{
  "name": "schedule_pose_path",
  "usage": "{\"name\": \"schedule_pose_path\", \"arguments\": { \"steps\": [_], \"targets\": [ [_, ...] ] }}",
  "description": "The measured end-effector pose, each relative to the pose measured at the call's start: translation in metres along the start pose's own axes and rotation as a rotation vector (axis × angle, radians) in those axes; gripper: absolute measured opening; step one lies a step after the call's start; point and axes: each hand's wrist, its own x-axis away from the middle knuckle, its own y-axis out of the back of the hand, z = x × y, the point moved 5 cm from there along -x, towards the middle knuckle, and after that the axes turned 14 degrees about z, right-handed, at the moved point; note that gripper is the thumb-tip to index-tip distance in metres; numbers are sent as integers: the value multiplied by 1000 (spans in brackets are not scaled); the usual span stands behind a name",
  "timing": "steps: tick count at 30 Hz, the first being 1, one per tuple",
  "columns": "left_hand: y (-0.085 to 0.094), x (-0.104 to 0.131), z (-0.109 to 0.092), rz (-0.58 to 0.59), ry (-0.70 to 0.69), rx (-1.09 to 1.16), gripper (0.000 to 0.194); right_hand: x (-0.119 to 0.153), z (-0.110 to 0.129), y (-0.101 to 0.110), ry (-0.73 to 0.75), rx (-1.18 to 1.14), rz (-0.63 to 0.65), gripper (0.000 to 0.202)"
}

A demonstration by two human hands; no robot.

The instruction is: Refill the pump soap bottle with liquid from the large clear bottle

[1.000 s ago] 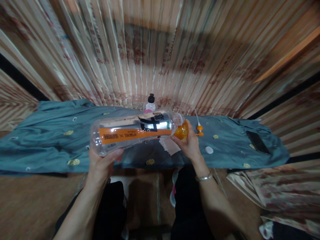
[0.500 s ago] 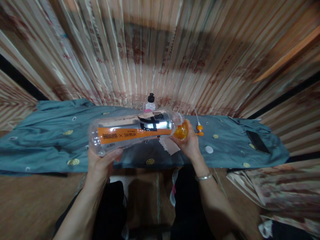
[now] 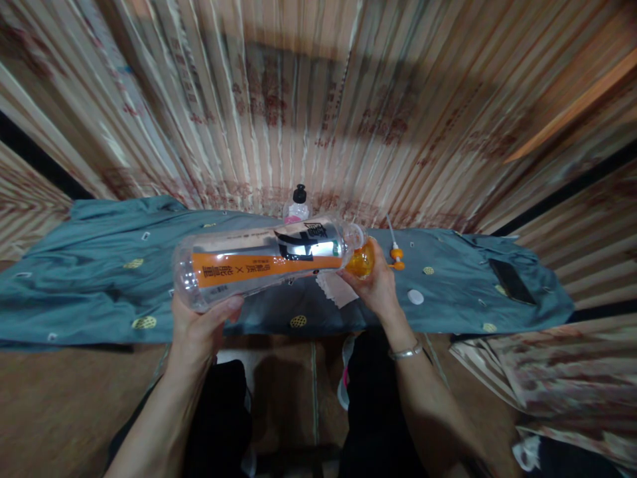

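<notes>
A large clear plastic bottle [image 3: 249, 265] with an orange and silver label lies tipped nearly level across the middle. My left hand [image 3: 202, 325] is closed around the underside of its base end. The bottle's mouth points right, against the top of a small orange bottle [image 3: 361, 259]. My right hand [image 3: 378, 285] grips that small bottle, hiding much of it. An orange pump head [image 3: 397, 255] with a white tube rests on the cloth just beyond my right hand. Beneath the bottle necks lies a pale paper piece [image 3: 336, 290] with a zigzag edge.
A green-blue cloth [image 3: 114, 285] covers the narrow table. Behind the large bottle stands a clear bottle [image 3: 298, 204] with a black cap and pink contents. A white disc [image 3: 415, 297] and a black phone [image 3: 511, 281] lie to the right. Patterned curtains [image 3: 318, 119] hang close behind.
The large bottle's base has shifted very slightly left along with my left hand. My right hand and the small orange bottle look almost still.
</notes>
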Motion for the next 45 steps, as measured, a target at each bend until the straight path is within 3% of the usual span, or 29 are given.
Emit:
{"name": "schedule_pose_path", "arguments": {
  "steps": [45],
  "targets": [
    [-1,2,-2,-17,23,-62,56,0,4,2,-36,-23,15,101]
  ]
}}
